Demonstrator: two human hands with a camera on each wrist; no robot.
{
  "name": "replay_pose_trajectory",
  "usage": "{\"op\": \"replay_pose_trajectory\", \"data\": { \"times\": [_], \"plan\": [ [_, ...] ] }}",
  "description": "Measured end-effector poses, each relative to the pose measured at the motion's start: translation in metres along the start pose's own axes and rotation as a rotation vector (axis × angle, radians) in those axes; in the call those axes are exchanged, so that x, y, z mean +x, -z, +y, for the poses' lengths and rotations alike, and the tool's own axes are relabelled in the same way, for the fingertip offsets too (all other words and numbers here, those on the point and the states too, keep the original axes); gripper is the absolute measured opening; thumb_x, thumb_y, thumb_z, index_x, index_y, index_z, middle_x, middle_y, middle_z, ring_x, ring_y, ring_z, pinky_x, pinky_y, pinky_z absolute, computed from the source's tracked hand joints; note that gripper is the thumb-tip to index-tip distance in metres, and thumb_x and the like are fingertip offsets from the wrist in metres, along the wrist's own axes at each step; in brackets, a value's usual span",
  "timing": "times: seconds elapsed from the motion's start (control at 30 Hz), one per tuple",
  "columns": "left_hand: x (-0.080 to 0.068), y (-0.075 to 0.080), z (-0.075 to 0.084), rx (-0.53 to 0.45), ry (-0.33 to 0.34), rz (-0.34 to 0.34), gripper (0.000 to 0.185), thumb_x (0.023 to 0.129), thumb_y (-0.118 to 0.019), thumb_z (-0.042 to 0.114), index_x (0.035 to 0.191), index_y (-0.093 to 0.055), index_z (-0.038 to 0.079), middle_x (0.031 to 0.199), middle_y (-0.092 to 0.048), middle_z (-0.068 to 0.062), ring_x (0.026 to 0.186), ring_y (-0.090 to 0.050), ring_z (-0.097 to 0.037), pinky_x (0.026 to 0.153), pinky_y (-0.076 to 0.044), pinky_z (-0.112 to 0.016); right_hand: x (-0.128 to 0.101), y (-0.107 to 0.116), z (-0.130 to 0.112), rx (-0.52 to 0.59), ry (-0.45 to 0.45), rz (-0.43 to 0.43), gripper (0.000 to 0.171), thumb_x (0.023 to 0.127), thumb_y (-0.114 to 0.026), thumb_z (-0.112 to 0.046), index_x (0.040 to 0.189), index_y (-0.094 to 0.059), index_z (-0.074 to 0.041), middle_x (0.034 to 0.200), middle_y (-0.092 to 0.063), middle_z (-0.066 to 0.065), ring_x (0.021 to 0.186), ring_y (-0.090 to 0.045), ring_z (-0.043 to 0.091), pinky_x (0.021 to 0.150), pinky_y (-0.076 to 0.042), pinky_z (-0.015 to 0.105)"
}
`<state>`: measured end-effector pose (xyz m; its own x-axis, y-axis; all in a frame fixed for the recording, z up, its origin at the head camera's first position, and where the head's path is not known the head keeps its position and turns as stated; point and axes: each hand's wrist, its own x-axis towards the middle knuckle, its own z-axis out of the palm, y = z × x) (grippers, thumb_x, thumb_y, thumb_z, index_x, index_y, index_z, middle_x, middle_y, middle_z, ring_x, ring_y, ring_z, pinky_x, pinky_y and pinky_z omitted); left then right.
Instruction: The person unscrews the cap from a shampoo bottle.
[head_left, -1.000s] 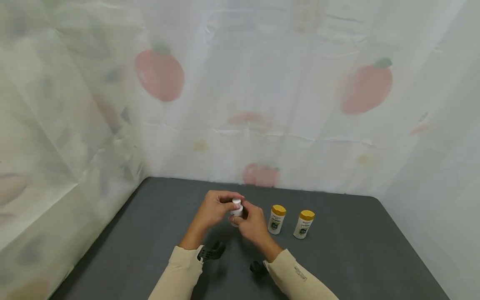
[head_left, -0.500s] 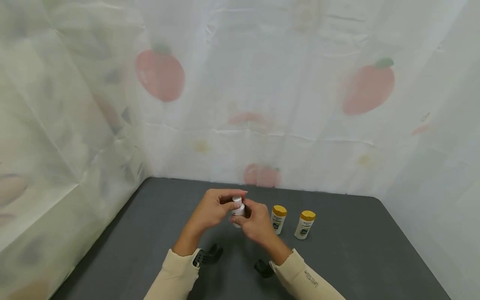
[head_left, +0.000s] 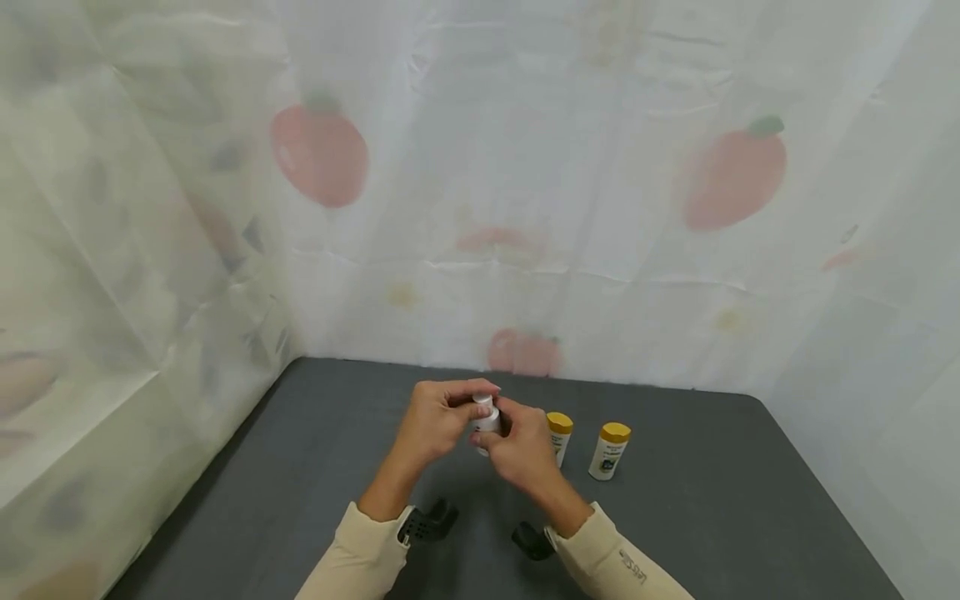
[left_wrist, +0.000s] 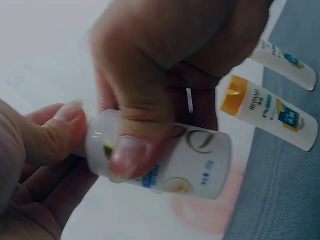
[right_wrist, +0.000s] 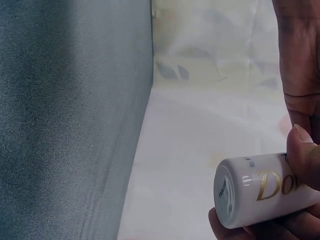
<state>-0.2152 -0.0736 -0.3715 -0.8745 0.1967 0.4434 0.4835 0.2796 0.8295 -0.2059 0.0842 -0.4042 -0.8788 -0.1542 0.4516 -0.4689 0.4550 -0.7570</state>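
"What has changed?"

"The white Dove bottle (right_wrist: 265, 192) has shifted slightly rightward; the right hand (head_left: 525, 447) now hides more of the nearest yellow-capped bottle (head_left: 560, 433)."

"Grip?"

"Right hand clamped round the body, left hand (head_left: 437, 421) pinching the white cap (head_left: 483, 400), above the tabletop (head_left: 697, 500)."

"Meaning?"

"Cap remains at the neck; work on it appears unfinished."

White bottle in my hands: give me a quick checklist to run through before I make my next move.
1. Right hand gripping the white bottle by its body: ok.
2. Left hand pinching its narrow top: ok.
3. Base clear of the table: ok.
4. Yellow-capped bottle on the far right standing upright: ok.
5. Other yellow-capped bottle fully visible in the head view: not ok, the right hand partly covers it.
6. Top loosened: cannot tell.
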Motion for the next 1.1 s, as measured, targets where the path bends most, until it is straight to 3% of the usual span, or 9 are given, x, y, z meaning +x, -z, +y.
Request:
{"op": "replay_pose_trajectory", "data": {
  "times": [0.4, 0.53, 0.7, 0.8, 0.97, 1.1],
  "plan": [
    [-0.006, -0.011, 0.0, -0.034, 0.011, 0.18, 0.022, 0.084, -0.086, 0.007, 0.105, -0.084, 0.007, 0.101, -0.082, -0.013, 0.092, -0.08, -0.027, 0.074, -0.062, -0.022, -0.001, -0.005, -0.001, -0.136, 0.089, 0.081, 0.036, 0.084, -0.087, -0.017, 0.117, -0.078, -0.009, 0.079, -0.079, 0.008, 0.06, -0.069, 0.014, 0.054, -0.051, 0.018],
    [-0.007, -0.01, -0.003, -0.096, 0.023, 0.146, 0.024, 0.084, -0.086, 0.01, 0.108, -0.083, 0.012, 0.105, -0.081, -0.012, 0.094, -0.079, -0.024, 0.077, -0.062, -0.023, -0.003, -0.002, -0.003, -0.158, 0.098, 0.093, 0.035, 0.083, -0.088, -0.018, 0.117, -0.078, -0.011, 0.08, -0.079, 0.005, 0.062, -0.07, 0.014, 0.056, -0.051, 0.018],
    [-0.008, 0.001, -0.006, -0.206, -0.107, -0.006, 0.031, 0.096, -0.073, 0.005, 0.127, -0.072, 0.001, 0.137, -0.068, -0.019, 0.119, -0.072, -0.031, 0.093, -0.061, -0.024, -0.001, 0.003, -0.006, -0.184, 0.14, 0.099, 0.025, 0.081, -0.089, -0.016, 0.103, -0.077, -0.015, 0.081, -0.078, 0.003, 0.066, -0.071, 0.015, 0.059, -0.053, 0.022],
    [-0.008, 0.005, -0.007, -0.245, -0.143, -0.065, 0.034, 0.1, -0.066, 0.002, 0.134, -0.068, -0.003, 0.143, -0.064, -0.022, 0.127, -0.068, -0.029, 0.098, -0.059, -0.023, -0.001, 0.004, -0.008, -0.203, 0.147, 0.095, 0.026, 0.081, -0.089, -0.014, 0.103, -0.077, -0.014, 0.088, -0.08, 0.006, 0.072, -0.074, 0.019, 0.062, -0.056, 0.024],
    [-0.009, 0.004, -0.006, -0.245, -0.125, -0.025, 0.028, 0.098, -0.07, 0.003, 0.126, -0.074, 0.001, 0.126, -0.074, -0.022, 0.117, -0.074, -0.017, 0.095, -0.061, -0.026, -0.003, 0.004, -0.01, -0.246, 0.144, 0.114, 0.038, 0.08, -0.09, -0.015, 0.116, -0.078, -0.009, 0.095, -0.081, 0.01, 0.077, -0.076, 0.023, 0.065, -0.059, 0.029],
    [-0.011, 0.002, -0.006, -0.262, -0.1, 0.022, 0.026, 0.095, -0.074, 0.005, 0.12, -0.077, 0.001, 0.12, -0.076, -0.021, 0.109, -0.076, -0.013, 0.091, -0.062, -0.028, -0.005, 0.004, -0.012, -0.271, 0.161, 0.134, 0.032, 0.079, -0.09, -0.016, 0.109, -0.078, -0.011, 0.087, -0.08, 0.008, 0.07, -0.074, 0.021, 0.062, -0.057, 0.027]
  ]
}}
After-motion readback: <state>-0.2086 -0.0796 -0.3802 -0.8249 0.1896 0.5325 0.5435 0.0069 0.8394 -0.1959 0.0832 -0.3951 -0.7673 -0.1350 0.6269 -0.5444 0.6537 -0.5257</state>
